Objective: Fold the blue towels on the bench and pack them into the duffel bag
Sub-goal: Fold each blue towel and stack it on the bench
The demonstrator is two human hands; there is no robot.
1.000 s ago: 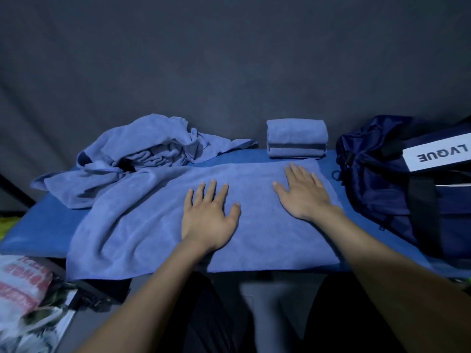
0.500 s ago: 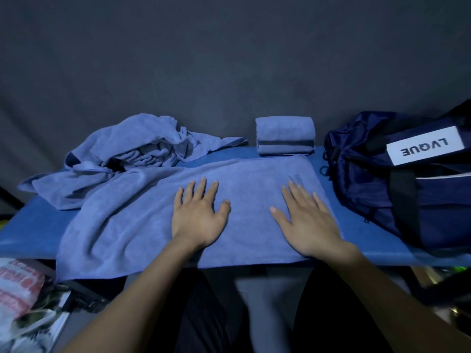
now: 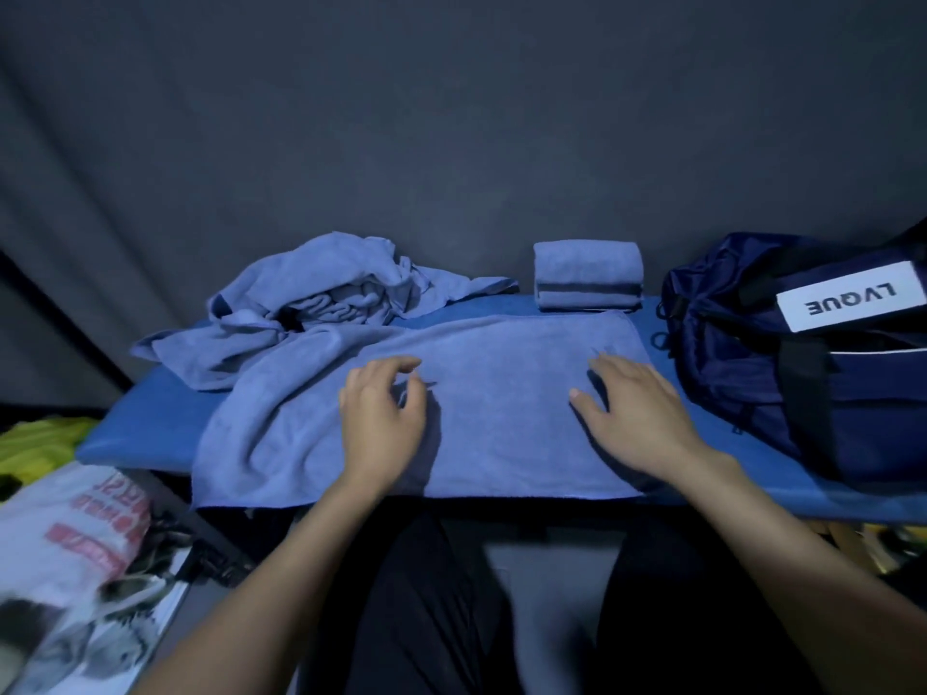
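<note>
- A blue towel (image 3: 501, 393) lies spread flat across the middle of the frame on the bench (image 3: 150, 418), its near edge hanging over the front; laid out this way, I judge, so it can be folded
- The left hand (image 3: 383, 418) sits at centre on the towel, fingers curled and bunching the cloth; whether it truly pinches I cannot tell
- The right hand (image 3: 634, 418), centre right, rests on the towel with fingers slightly bent and apart, likely pinning it
- A crumpled towel heap (image 3: 326, 298) waits upper left; a folded towel (image 3: 588, 275) sits at the back, near the duffel bag (image 3: 802, 373) at right, handy for packing
</note>
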